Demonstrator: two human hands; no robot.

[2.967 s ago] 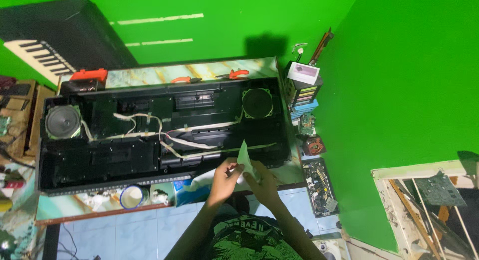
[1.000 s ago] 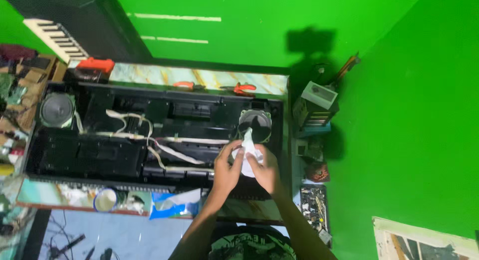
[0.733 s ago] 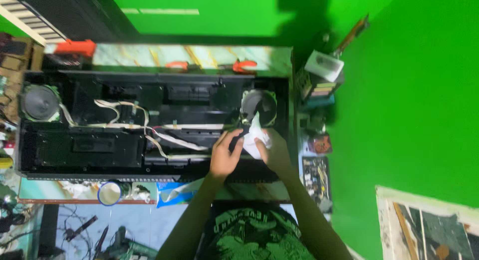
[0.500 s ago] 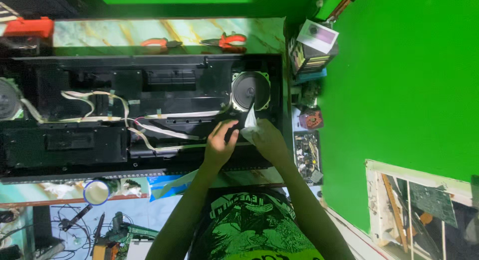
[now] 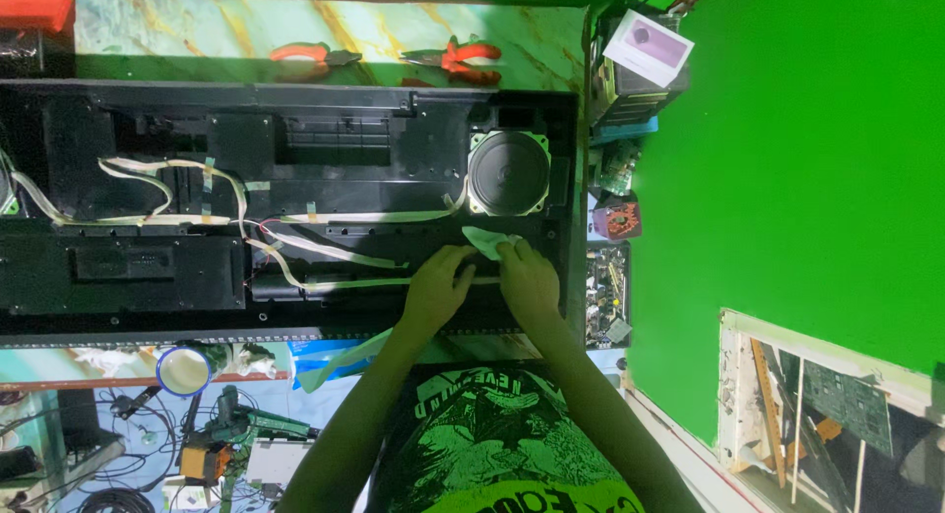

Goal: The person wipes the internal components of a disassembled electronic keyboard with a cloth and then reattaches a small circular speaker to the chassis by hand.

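Just near of the round grey speaker (image 5: pixel 508 172), both hands are pressing a pale green cloth (image 5: pixel 484 241) into the open black plastic keyboard case (image 5: pixel 295 129).

The cloth is lying bunched against the far side of the right hand (image 5: pixel 529 280), its long axis running left to right; that hand's fingertips are resting on its right end, curled narrow over it. The left hand (image 5: pixel 439 287) is sitting just left of it, fingers bent down onto the case edge, touching or nearly touching the cloth's near side; whether it is gripping it cannot be told. Flat cream ribbon cables (image 5: pixel 295 218) are trailing away leftward across the case. On the marbled green tabletop (image 5: pixel 197 31) beyond are lying two orange-handled pliers (image 5: pixel 448 58), well apart from the hands.
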